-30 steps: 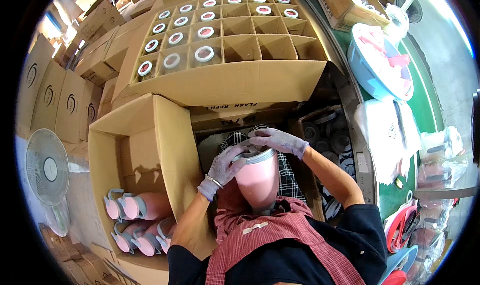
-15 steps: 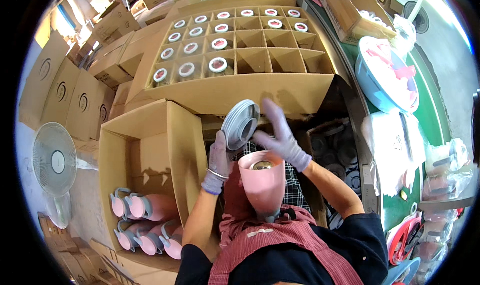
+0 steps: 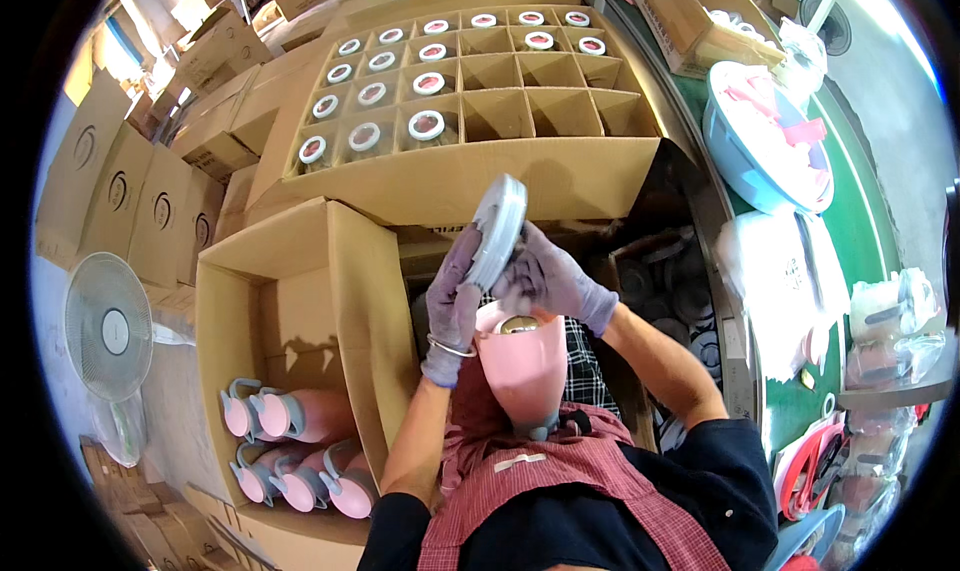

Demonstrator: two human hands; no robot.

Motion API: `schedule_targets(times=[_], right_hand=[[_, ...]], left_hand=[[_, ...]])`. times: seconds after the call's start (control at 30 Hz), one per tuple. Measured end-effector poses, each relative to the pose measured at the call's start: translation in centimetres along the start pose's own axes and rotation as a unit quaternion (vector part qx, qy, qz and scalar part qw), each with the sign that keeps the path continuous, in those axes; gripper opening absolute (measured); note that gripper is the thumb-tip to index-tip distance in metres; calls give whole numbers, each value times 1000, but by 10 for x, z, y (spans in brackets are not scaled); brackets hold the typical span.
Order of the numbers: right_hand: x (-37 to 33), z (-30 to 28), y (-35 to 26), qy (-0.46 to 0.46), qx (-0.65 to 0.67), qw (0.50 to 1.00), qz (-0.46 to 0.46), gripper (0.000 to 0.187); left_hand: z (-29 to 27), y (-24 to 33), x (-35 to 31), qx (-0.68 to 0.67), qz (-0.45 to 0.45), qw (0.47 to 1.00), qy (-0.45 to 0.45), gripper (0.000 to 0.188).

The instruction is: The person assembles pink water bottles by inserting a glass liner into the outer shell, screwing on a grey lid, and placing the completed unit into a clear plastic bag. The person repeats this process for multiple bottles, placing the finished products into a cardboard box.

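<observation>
The gloved left hand [image 3: 452, 306] is clamped on the grey round part [image 3: 502, 233], which has a ribbed rim and is tilted steeply, projecting above the fingers. Below and to the right of this hand is the pink tapered body [image 3: 521, 366]: open-topped, shiny metal [image 3: 519, 325] visible inside, grey end near the red apron [image 3: 565, 496]. The gloved right hand [image 3: 562, 289], fingers curled, is beside the grey round part; its grip cannot be determined.
</observation>
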State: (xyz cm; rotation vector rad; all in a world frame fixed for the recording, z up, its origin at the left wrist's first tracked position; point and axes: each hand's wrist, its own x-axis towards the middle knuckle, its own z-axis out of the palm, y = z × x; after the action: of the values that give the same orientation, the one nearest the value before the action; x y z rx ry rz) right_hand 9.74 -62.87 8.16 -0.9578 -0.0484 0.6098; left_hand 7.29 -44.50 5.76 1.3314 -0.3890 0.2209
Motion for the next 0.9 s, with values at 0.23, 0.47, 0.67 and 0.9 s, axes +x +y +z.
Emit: schedule_targets(times=[0.23,0.47,0.67,0.9], right_hand=[[-36,-57,-6,235,-316,919,-39,40],[-11,-38,30,32,-422,903,79,59],[10,-54,40,-235,-588,773,36,59],[-81,-73,27,-60,-612,781,-110,42]], left_hand=[[-55,-20,-11,209,-140,932,-260,68],[-61,-36,-25,178,-130,912,-346,67],[-49,-22,-50,384,-16,875,-296,66],[-7,-60,-92,-91,-279,956,11,42]])
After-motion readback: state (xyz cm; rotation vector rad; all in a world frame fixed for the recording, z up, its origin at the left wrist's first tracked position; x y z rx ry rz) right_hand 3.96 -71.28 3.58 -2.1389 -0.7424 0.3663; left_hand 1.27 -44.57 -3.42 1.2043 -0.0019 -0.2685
